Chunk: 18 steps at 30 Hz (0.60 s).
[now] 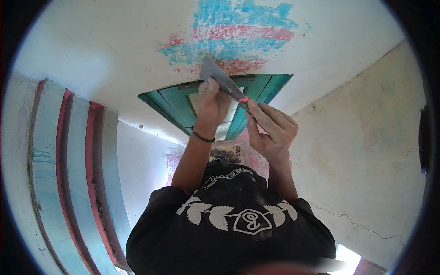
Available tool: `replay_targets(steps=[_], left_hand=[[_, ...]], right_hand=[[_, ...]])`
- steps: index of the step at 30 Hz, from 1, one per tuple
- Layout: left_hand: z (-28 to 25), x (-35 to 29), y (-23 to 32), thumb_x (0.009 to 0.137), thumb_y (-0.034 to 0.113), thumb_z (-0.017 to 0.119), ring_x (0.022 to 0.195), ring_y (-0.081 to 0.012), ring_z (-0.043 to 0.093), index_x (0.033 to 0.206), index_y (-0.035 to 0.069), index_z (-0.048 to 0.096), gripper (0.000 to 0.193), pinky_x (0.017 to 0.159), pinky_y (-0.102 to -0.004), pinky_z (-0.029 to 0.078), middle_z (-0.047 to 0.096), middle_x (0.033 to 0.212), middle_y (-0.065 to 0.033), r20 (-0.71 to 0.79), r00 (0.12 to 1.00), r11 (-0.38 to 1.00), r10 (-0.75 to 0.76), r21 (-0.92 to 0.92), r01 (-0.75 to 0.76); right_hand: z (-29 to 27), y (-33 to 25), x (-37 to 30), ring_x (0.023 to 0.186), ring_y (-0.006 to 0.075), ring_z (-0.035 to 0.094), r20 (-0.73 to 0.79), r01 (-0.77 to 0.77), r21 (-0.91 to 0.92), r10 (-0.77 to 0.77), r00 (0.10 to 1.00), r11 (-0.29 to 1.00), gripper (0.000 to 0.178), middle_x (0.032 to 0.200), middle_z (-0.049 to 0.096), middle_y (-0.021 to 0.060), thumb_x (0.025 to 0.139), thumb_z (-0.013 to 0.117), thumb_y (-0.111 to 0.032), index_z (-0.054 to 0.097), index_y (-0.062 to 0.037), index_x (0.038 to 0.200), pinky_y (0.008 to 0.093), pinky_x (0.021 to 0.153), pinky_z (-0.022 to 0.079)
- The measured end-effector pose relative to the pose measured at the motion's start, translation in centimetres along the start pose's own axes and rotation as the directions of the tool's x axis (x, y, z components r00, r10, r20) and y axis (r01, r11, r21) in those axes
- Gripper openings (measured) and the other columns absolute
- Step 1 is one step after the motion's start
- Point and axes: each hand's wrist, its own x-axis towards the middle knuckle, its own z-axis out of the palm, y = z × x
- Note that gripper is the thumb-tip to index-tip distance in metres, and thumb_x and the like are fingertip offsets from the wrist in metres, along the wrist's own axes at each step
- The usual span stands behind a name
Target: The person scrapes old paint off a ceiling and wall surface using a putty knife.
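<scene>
Here it is from my seat: the scraper (pixel 222 81) is up in both hands, slanting from far left to near right, between the black shirt (pixel 233 201) and the blue and red paint patches (pixel 243 34) on the pale wall. On the right, the right hand (pixel 274 130) has its fingers pinching the slim handle close to the reddish collar (pixel 244 99), thumb against forefinger. On the left, the left hand (pixel 213 103) has its thumb laid on the blade; the other fingers are partly hidden behind it, though it reads as a pinch on the metal. I'd call this light, thin and stiff along its length, perhaps a little springy toward the broad far edge. Nothing fragile about it, I'd judge, but smooth metal with dust on the skin could slide. For a firm hold I'd trust the handle, just near of the collar; the blade I'd take only by its flat faces, thumb on one, fingers on the other, well off that far edge.
</scene>
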Motion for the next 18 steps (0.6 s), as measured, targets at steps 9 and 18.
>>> replay_targets(steps=[9,18], left_hand=[[-1.3,-0.6,0.1,0.105,0.029,0.052,0.094,-0.0232,0.071,0.115,0.010,0.064,0.024,0.085,-0.0415,0.058,0.073,0.107,-0.0077,-0.012,1.000,0.997,0.002,0.077,-0.001],[-1.2,-0.8,0.6,0.105,0.031,0.051,0.094,-0.0233,0.071,0.112,0.009,0.064,0.026,0.085,-0.0425,0.058,0.073,0.102,-0.0083,-0.046,0.999,0.998,-0.020,0.063,0.023]], right_hand=[[0.0,0.0,0.3,0.057,0.0197,0.063,0.012,0.003,-0.012,-0.003,1.000,1.000,0.039,0.083,0.071,0.0073,0.071,0.075,0.000,0.077,-0.0125,0.108,0.0287,0.054,0.050],[0.1,-0.1,0.2,0.059,0.0205,0.066,0.101,-0.028,0.007,0.027,0.994,1.000,0.041,0.083,0.071,0.0083,0.072,0.076,0.002,0.076,-0.0101,0.111,0.0297,0.054,0.051]])
